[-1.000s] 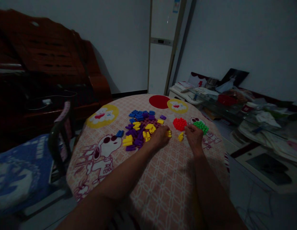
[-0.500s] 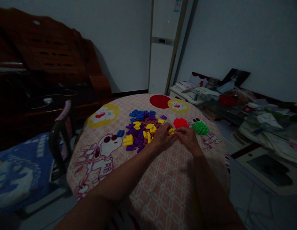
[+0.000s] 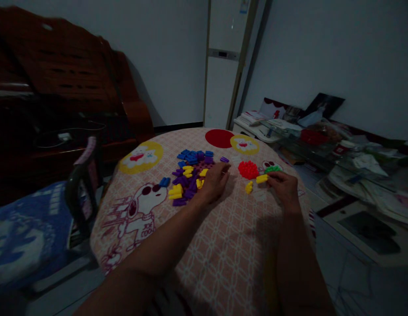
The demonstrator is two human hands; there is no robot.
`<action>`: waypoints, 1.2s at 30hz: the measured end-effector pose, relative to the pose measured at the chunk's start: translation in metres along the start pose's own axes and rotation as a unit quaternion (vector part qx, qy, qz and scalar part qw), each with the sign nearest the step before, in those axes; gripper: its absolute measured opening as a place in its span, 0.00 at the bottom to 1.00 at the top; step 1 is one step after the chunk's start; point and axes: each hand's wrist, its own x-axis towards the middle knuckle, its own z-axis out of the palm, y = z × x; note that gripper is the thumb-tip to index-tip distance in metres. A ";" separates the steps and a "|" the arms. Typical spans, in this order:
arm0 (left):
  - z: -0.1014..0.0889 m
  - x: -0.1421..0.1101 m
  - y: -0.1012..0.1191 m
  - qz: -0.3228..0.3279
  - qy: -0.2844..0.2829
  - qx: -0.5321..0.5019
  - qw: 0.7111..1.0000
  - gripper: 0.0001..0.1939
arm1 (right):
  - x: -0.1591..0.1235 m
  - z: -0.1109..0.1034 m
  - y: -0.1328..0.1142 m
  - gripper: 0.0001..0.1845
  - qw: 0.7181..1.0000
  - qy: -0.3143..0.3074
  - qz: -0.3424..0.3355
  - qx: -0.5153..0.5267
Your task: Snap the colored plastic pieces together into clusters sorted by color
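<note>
Left hand (image 3: 217, 182): over right side of mixed pile; fingers partly curled, can't tell if gripping.
Right hand (image 3: 284, 186): pinching yellow piece (image 3: 262, 179) at fingertips, right part of table.
Yellow piece: near side of red cluster (image 3: 248, 170), well right of left hand.
Loose yellow bit (image 3: 249, 188): on cloth, just left and near of held piece.
Green cluster (image 3: 272, 168): right of red cluster, partly hidden by right hand.
Mixed pile (image 3: 191, 182): purple and yellow pieces, mid-table, left of red cluster; part under left hand hidden.
Blue pieces (image 3: 190, 156): far side of pile; blue pair (image 3: 164, 182) apart at left.
Purple piece (image 3: 224, 159): on cloth, far side of left hand.
Tablecloth (image 3: 223, 237): pink, patterned, cartoon dog at left.
Chair (image 3: 80, 188): left of table; wooden bench (image 3: 69, 83) far left.
Side table (image 3: 309, 145): right, cluttered.
</note>
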 end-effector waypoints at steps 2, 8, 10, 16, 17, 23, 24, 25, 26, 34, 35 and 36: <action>-0.010 0.007 -0.010 -0.020 0.018 0.052 0.998 0.14 | 0.000 -0.004 0.005 0.11 0.998 -0.033 -0.021 -0.041; -0.048 0.021 -0.039 -0.097 0.030 0.169 0.980 0.15 | -0.004 0.015 -0.001 0.10 0.982 -0.131 -0.058 -0.121; -0.057 0.022 -0.046 -0.126 0.024 0.193 0.973 0.16 | -0.004 0.021 -0.002 0.11 0.979 -0.152 -0.058 -0.125; -0.070 0.020 -0.049 -0.154 -0.077 0.241 0.955 0.21 | -0.005 0.021 0.004 0.17 0.980 -0.139 -0.027 -0.142; -0.070 0.020 -0.048 -0.143 -0.104 0.242 0.954 0.22 | -0.005 0.020 0.004 0.18 0.981 -0.131 -0.023 -0.142; -0.066 0.017 -0.047 -0.073 -0.247 0.254 0.932 0.25 | -0.005 0.020 0.005 0.18 0.983 -0.106 -0.017 -0.146; -0.066 0.017 -0.048 -0.070 -0.247 0.252 0.933 0.23 | -0.004 0.021 0.005 0.18 0.984 -0.101 -0.016 -0.146; -0.066 0.017 -0.049 -0.072 -0.238 0.247 0.936 0.22 | -0.004 0.021 0.006 0.18 0.985 -0.093 -0.017 -0.146; -0.066 0.018 -0.049 -0.078 -0.223 0.237 0.942 0.21 | -0.004 0.021 0.007 0.18 0.986 -0.080 -0.019 -0.146; -0.050 0.025 -0.026 -0.088 -0.102 -0.029 0.991 0.18 | -0.008 0.038 -0.012 0.12 1.000 -0.010 -0.011 -0.012; -0.045 0.024 -0.021 -0.096 -0.116 -0.074 0.986 0.19 | -0.010 0.042 -0.018 0.12 1.000 -0.019 -0.007 0.009; -0.040 0.023 -0.018 -0.102 -0.132 -0.113 0.979 0.20 | -0.013 0.047 -0.025 0.12 0.999 -0.032 -0.004 0.029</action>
